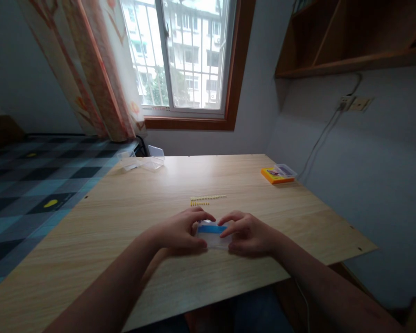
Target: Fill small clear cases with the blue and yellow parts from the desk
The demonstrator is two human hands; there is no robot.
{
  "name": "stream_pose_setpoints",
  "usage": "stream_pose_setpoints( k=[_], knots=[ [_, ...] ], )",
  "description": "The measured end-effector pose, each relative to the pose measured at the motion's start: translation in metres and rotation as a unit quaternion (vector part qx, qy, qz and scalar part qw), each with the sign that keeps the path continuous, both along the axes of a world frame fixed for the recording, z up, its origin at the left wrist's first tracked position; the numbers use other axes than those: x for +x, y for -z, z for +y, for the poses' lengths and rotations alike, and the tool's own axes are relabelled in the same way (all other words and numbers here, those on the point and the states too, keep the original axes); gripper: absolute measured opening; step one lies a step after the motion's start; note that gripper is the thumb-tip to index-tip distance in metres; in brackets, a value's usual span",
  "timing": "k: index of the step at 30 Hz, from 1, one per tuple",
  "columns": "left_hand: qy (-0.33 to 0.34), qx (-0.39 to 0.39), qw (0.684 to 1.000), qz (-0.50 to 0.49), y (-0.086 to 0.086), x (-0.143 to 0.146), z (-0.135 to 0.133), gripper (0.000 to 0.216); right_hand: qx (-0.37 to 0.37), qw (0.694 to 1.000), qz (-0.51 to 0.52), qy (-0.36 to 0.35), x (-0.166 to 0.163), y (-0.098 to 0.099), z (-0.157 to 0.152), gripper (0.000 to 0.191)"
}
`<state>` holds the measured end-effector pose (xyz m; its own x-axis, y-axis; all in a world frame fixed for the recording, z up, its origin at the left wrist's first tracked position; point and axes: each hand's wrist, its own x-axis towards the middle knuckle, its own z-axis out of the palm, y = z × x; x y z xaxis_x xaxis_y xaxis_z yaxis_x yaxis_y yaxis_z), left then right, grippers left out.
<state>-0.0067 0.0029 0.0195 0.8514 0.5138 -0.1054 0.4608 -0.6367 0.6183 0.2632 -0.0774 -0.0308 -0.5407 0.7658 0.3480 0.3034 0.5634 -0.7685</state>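
Observation:
A small clear plastic box (215, 240) with a blue strip (211, 229) across it rests on the table in front of me. My left hand (183, 229) grips its left side, thumb at the near edge and fingers curled over the far edge. From the right, my right hand (247, 231) holds the other side, with a finger reaching onto the blue strip. Parts of the box are hidden by my fingers. Just beyond it lie a row of small cream pieces (210, 198) and a shorter row of small yellow pieces (199, 203).
Open clear plastic containers (152, 162) stand at the table's far left corner. An orange and yellow box (273, 175) with a clear case (286, 171) on it sits at the right edge. The wooden table (107, 222) borders a checked bed (72, 171) on the left.

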Motion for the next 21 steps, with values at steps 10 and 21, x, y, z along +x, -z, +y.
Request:
stream_pose_setpoints(
  k=[10,21],
  knots=[
    [-0.012,0.008,1.000,0.004,0.003,0.002,-0.001,0.063,0.017,1.000,-0.013,0.009,0.001,0.011,0.004,0.033],
    [-0.005,-0.012,1.000,0.004,0.006,0.000,0.003,0.067,0.006,1.000,0.005,-0.001,-0.002,0.016,0.007,0.034]
  ],
)
